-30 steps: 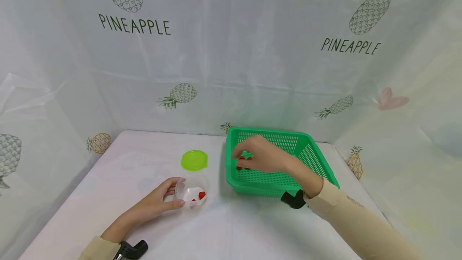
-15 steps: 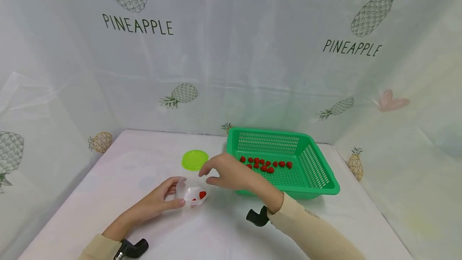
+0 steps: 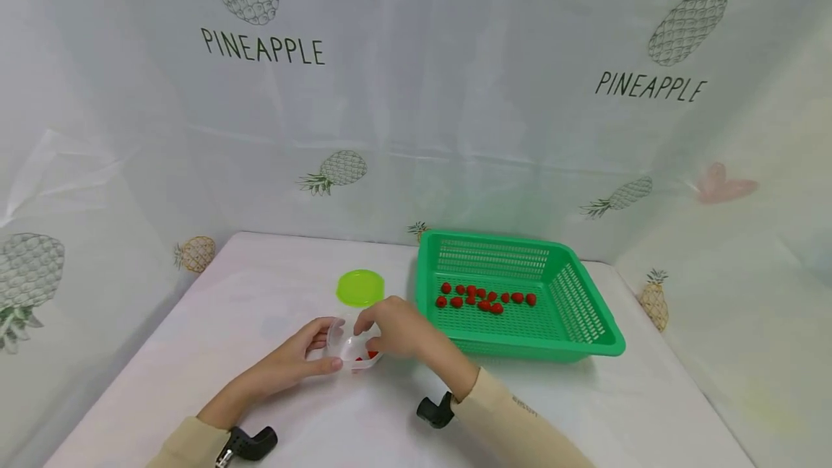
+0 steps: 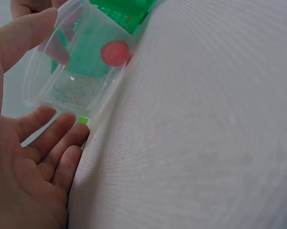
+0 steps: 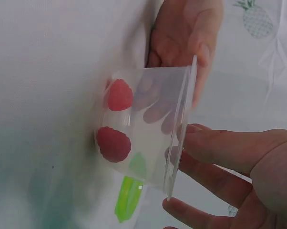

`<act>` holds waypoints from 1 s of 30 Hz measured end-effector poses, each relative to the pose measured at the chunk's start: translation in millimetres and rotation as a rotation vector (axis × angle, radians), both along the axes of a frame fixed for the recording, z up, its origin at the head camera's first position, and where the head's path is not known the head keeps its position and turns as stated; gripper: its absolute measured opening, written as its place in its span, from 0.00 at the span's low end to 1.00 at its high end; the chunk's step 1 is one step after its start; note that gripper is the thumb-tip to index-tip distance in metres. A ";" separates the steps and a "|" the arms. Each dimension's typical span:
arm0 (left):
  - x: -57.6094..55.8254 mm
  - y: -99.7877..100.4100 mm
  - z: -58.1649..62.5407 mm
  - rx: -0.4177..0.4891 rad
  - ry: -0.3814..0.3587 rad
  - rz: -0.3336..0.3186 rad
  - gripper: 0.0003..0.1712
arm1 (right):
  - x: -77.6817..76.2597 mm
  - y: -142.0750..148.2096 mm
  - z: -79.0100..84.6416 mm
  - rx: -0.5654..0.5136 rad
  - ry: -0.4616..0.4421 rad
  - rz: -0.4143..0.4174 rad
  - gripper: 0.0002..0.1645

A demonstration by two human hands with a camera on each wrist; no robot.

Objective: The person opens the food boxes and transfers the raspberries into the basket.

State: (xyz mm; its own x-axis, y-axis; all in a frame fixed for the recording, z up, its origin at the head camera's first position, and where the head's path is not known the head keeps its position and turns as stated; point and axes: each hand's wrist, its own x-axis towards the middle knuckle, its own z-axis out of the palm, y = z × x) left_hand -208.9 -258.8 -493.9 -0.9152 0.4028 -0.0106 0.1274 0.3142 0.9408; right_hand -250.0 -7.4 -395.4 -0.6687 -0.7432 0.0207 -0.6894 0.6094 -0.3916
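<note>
My left hand (image 3: pixel 286 369) holds a clear round plastic tub (image 5: pixel 155 86) by its side, thumb near the rim and fingers around the far side. The tub is tilted, its mouth facing up toward my right hand. Inside, near its bottom, lie two raspberries (image 5: pixel 114 144); the left wrist view shows one raspberry (image 4: pixel 115 53) through the wall. My right hand (image 3: pixel 404 331) reaches over the tub's mouth, thumb and fingers apart, some fingertips at or inside the rim. Nothing shows between those fingers.
A green plastic basket (image 3: pixel 520 347) stands right of the tub, with several raspberries (image 3: pixel 484 305) scattered on its floor. Behind the tub lies a lime-green lid (image 3: pixel 360 287) on the white-covered table (image 3: pixel 273 266). A pineapple-printed sheet (image 3: pixel 455 107) hangs behind.
My right hand has moved left from over the basket to the tub's mouth, uncovering the raspberries in the basket. The left hand keeps its hold on the tub. The head view has shifted slightly.
</note>
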 end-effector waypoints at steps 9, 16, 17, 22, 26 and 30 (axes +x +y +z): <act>-0.1 1.5 -0.6 -0.035 0.011 0.027 0.45 | -4.2 -11.2 -13.1 0.028 -0.085 -0.035 0.12; -1.2 2.7 2.1 -0.049 0.018 0.028 0.46 | -12.5 -15.2 -21.1 0.027 -0.187 -0.027 0.08; -1.4 2.9 2.1 -0.053 0.020 0.029 0.46 | -13.7 -15.6 -21.9 0.029 -0.189 -0.023 0.08; -1.2 3.3 1.3 -0.077 0.009 0.049 0.46 | -18.3 -18.3 -24.8 0.076 -0.178 -0.003 0.06; -0.8 2.8 1.2 -0.095 -0.004 0.065 0.47 | -19.2 -20.3 -25.4 0.139 -0.160 0.016 0.03; -0.5 2.9 1.4 -0.099 -0.005 0.068 0.47 | -19.5 -20.8 -25.0 0.166 -0.139 0.042 0.03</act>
